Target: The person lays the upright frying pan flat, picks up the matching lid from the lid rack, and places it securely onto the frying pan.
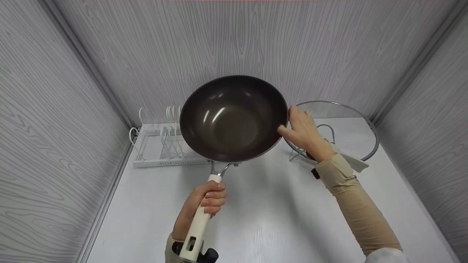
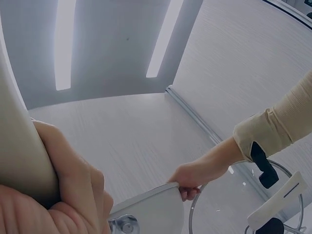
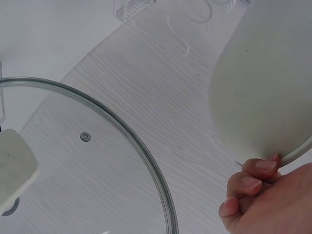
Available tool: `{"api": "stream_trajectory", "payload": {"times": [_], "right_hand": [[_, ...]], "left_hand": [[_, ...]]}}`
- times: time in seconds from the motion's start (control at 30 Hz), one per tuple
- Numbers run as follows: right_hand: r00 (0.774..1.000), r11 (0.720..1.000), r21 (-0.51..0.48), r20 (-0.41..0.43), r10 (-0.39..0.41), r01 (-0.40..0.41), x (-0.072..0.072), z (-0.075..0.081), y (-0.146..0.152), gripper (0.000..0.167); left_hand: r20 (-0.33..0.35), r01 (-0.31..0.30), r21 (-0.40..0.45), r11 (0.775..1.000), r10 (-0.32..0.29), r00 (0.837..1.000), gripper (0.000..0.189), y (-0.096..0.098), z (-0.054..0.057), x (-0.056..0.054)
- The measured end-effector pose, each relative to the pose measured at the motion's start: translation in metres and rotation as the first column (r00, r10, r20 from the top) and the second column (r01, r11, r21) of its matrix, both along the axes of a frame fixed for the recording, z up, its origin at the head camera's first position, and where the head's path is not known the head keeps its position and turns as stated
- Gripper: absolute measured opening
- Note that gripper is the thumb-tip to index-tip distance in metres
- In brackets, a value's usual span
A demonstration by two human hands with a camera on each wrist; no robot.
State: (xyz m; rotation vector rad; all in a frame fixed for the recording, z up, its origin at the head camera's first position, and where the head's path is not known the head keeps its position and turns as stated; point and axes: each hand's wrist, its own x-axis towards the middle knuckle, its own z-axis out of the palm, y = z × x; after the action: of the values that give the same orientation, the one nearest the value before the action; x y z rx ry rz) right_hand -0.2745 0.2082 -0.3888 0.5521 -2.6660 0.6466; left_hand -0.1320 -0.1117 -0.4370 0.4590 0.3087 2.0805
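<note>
A frying pan (image 1: 234,124), dark inside and cream outside, is held up over the table with its inside facing the head camera. My left hand (image 1: 208,199) grips its cream handle (image 1: 197,226), fingers wrapped around near the metal bracket. With thumb inside and fingers behind, my right hand (image 1: 303,131) pinches the pan's right rim. In the right wrist view the curled fingers (image 3: 251,183) lie against the pan's pale outer side (image 3: 268,83). Right behind that hand stands a glass lid (image 1: 351,135) with a metal rim, tilted upright; the forearm partly covers its cream handle (image 1: 353,160).
A white wire rack (image 1: 146,162) with upright hoops stands at the back left, partly hidden behind the pan. The lid leans on a small wire stand (image 1: 298,155) at the back right. Wood-grain panels (image 1: 234,36) wall in the white table (image 1: 256,226) at back and sides.
</note>
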Motion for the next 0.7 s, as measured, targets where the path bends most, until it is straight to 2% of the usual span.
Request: {"api": "stream_trajectory", "payload": {"times": [0.2,0.37,0.57,0.7], "right_hand": [[1.000,0.997,-0.071,0.019,-0.008,0.010,0.011,-0.005,0.002,0.042],[0.999,0.993,-0.113,0.023,-0.023,0.025,0.020,-0.011,0.004,0.036],[0.999,0.984,-0.176,-0.012,-0.034,0.032,0.031,-0.019,0.007,0.033],[0.997,0.975,-0.217,-0.049,-0.052,0.040,0.039,-0.024,0.008,0.032]], "left_hand": [[-0.021,0.010,-0.022,1.000,-0.011,1.000,0.020,-0.002,0.000,0.000],[-0.041,0.010,-0.070,0.998,-0.013,0.999,0.022,-0.004,-0.001,0.001],[-0.068,-0.008,-0.132,0.991,-0.001,0.998,0.027,-0.006,0.000,0.004],[-0.094,-0.008,-0.132,0.991,-0.005,0.996,0.026,-0.008,0.000,0.005]]}}
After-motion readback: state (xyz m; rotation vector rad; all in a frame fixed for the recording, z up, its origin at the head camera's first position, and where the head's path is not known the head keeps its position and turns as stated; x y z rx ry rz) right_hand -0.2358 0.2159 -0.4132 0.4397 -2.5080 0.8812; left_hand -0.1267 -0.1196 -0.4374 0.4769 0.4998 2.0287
